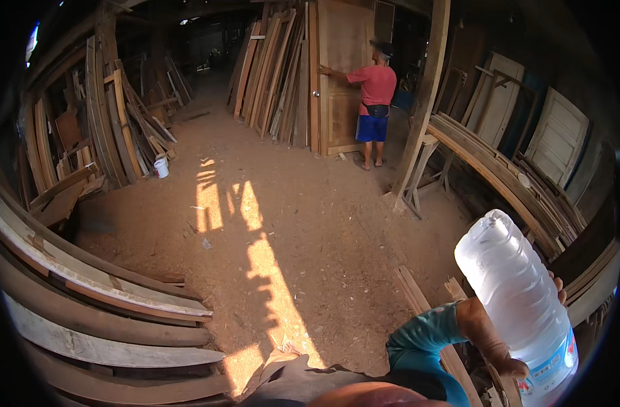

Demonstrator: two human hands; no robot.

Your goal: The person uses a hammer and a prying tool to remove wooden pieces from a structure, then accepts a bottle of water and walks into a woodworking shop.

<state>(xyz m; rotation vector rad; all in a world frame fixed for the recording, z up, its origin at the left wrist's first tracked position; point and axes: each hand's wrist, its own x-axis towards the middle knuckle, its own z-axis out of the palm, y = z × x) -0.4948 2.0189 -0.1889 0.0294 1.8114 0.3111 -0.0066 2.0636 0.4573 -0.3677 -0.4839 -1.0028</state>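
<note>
My right hand (493, 332), at the end of a teal sleeve, is wrapped round a large clear plastic bottle (510, 288) at the lower right. The bottle has ribbed sides and a blue, white and red label near its lower end. It leans to the upper left, and its neck is cut off by the dark rim of the view. The thumb lies along the near side, while some fingertips show on the far side. Nowhere in view is my left hand.
Ahead, a person (377, 88) in a red shirt and blue shorts touches a wooden door (342, 74). Stacked planks (113, 349) fill the lower left. A wooden post (425, 95) and a timber-laden trestle (486, 159) stand right. A white bucket (161, 167) sits on the dirt floor.
</note>
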